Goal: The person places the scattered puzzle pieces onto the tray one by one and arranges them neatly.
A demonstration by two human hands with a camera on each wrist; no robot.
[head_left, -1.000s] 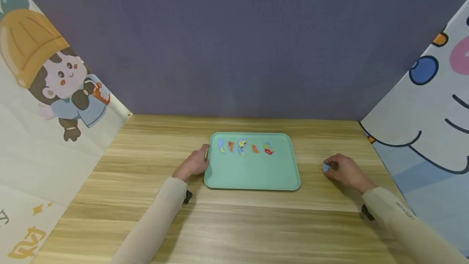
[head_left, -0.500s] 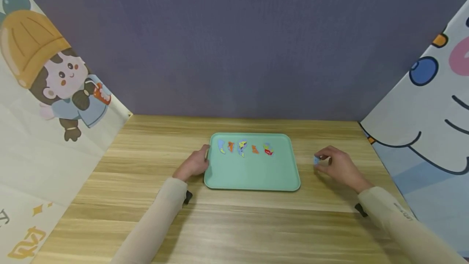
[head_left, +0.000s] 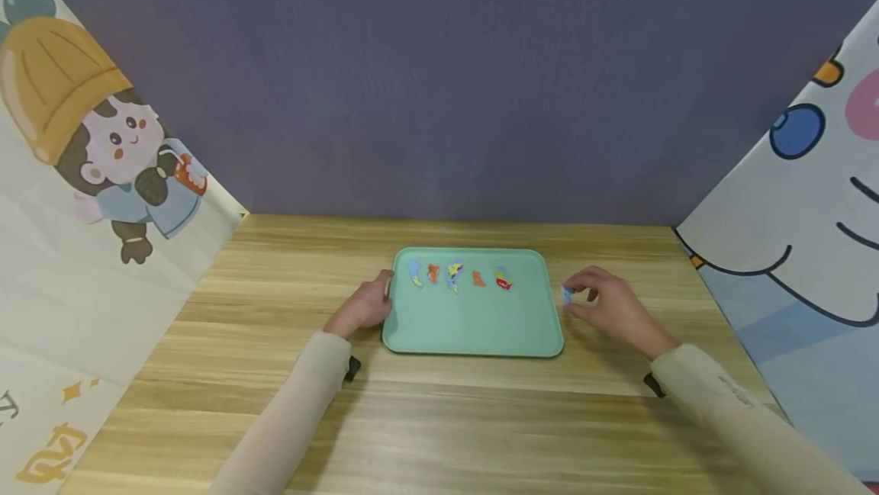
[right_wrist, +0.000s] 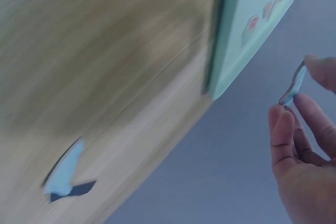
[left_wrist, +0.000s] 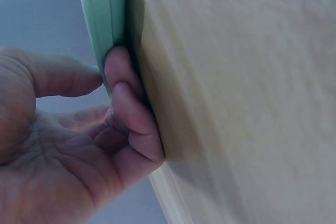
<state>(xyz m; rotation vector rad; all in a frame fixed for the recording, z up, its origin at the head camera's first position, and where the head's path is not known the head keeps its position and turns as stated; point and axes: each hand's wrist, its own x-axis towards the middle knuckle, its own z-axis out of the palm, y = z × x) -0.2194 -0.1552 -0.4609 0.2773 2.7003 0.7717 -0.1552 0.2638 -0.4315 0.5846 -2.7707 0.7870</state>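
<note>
"Pinching a small blue piece (head_left: 566, 294), is that what the right hand (head_left: 610, 303) is doing?"

"Yes, its fingers (right_wrist: 317, 124) grip it at the ends, probably because so thin a thing is easiest to hold that way. It hangs just beyond the right rim of the tray (head_left: 474, 331), apart from it."

"And the left hand (head_left: 366, 306)?"

"At the tray's left edge, fingers curled under the rim, I'd guess to steady it."

"Why the five pieces (head_left: 454, 275) in a row along the tray's far side?"

"Perhaps so that none overlaps another. One more pale blue piece (right_wrist: 63, 174) lies on the bench (right_wrist: 105, 51), right of the tray."

"What differs from a second ago?"

"The pinched piece is closer to the tray's right rim; the left hand and the row look unmoved."
</note>
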